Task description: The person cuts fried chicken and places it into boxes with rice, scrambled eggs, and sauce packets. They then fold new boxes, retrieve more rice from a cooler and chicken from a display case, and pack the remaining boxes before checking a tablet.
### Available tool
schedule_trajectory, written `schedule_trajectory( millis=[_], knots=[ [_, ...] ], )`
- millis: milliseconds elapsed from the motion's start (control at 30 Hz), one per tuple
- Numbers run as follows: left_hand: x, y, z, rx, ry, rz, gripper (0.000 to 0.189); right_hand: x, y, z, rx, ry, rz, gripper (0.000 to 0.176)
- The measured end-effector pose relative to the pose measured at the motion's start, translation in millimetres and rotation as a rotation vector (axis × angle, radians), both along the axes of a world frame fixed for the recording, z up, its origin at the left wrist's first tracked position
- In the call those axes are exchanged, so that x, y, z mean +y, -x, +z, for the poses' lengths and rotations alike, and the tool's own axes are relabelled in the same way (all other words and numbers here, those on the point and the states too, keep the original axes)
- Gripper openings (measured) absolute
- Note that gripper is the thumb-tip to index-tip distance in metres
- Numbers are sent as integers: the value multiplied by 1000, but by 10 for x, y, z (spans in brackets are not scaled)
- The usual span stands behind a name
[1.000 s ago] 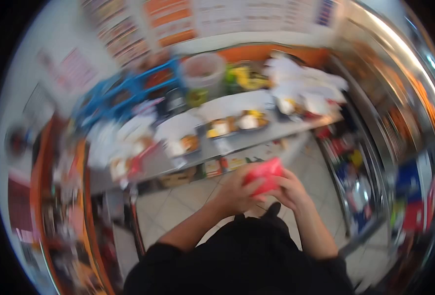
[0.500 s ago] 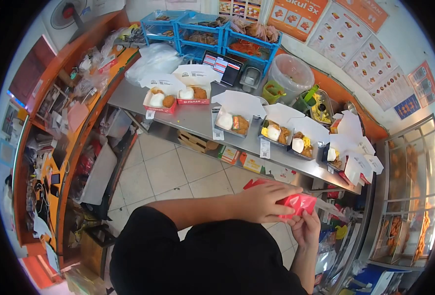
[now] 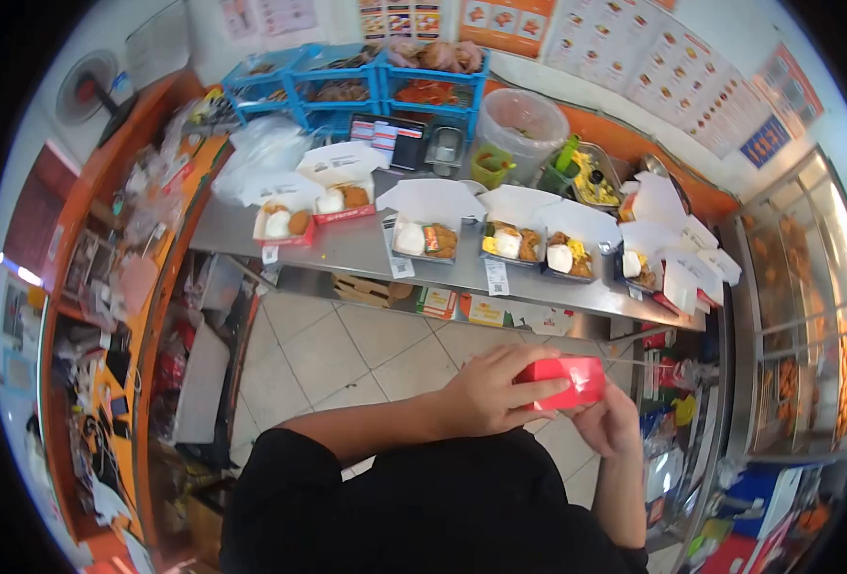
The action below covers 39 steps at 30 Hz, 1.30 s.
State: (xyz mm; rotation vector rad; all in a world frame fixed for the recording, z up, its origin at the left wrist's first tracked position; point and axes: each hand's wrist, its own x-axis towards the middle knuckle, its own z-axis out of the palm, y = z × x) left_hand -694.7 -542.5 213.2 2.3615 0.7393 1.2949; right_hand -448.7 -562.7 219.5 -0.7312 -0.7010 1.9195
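Red carton (image 3: 582,379) now turned, glossy, flat-sided, grasped by left hand (image 3: 488,392) and right hand (image 3: 616,421)

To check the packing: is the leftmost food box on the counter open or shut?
Open: the box has its white lid folded back, with food showing inside.

Bright light glares off the display cabinet (image 3: 798,320), and fisheye distortion bends the edges toward black corners
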Motion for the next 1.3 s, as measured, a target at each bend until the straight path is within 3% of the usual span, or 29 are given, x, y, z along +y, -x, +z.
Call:
schedule_trajectory(
  millis=[100,233,300,333,367,400,467,567,633,667,767,967,1033,1100,1200,1300],
  knots=[
    [52,-74,-35,-110,40,-56,57,107,-260,243,-50,143,-128,54],
    [190,-154,25,-104,-189,-100,55,237,-824,24,83,131,-96,45],
    [285,-197,28,-142,-243,-141,51,238,-917,89,-102,189,-175,35],
    [359,-171,28,-125,-309,-144,67,141,-886,132,-91,190,-232,35],
    [417,-192,37,-114,-376,-144,84,64,-768,180,-251,68,-285,29],
    [429,-260,61,-124,-378,-192,84,2,-617,221,-420,-49,-329,23],
    [409,-417,102,-222,-455,-130,96,-93,-248,134,-691,-356,-673,14],
    [333,-687,57,-260,-512,-70,95,-161,171,-2,-619,-388,-935,12],
    [327,-769,66,-278,-501,-66,88,-157,193,61,-34,-218,-808,13],
    [335,-796,70,-287,-483,-54,82,-175,110,108,38,-267,-731,15],
    [378,-909,-81,-386,-368,-119,86,-201,-93,96,123,-206,-613,16],
    [520,-1123,-89,-301,-345,-218,91,-252,-590,-13,-245,-182,-792,11],
    [536,-1288,-56,-282,-335,-284,92,-272,-807,26,-686,-302,-933,10],
    [464,-1540,-64,-236,-375,-272,94,-332,-801,-50,-643,-275,-953,11],
    [413,-2016,-8,-296,-370,-261,94,-367,-901,-20,41,-181,-917,19],
    [379,-2543,-164,-401,-273,-322,93,-383,-1455,-74,267,-177,-799,24]
  ],
)
